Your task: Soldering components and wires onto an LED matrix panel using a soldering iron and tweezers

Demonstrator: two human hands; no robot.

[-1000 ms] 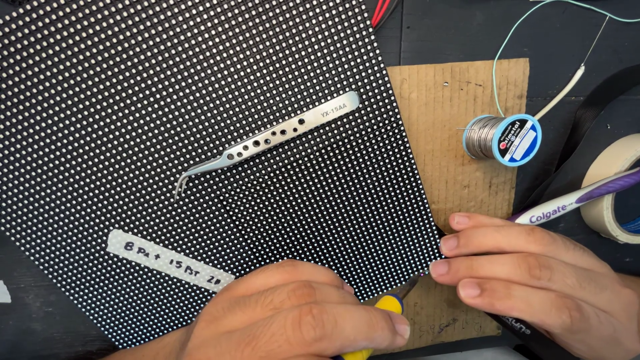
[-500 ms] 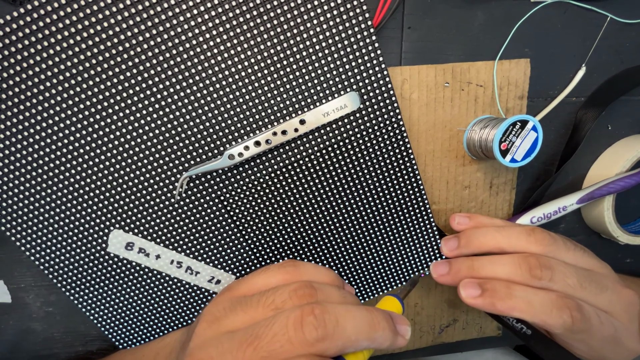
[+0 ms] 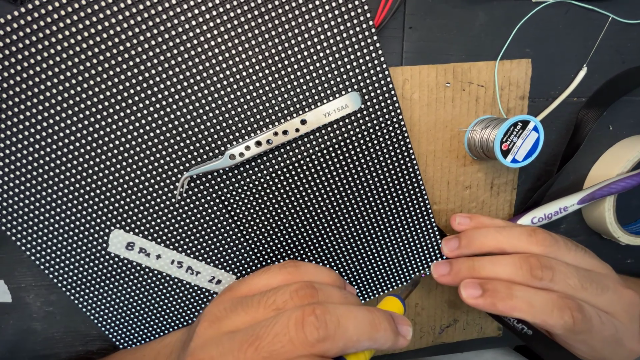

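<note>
Head view: left hand (image 3: 300, 317), fingers curled, grips a yellow-handled tool (image 3: 390, 305); right hand (image 3: 533, 280) lies flat, fingers extended, beside the panel (image 3: 200, 153).

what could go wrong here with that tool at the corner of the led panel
1. The left hand works a yellow-handled tool at the dotted panel corner, right beside the right hand fingers; a slip could jab them.
2. The tip might slip and scratch the panel's dots near that edge.
3. Curved tweezers lie loose on the panel; if the panel shifts they could slide off.
</note>
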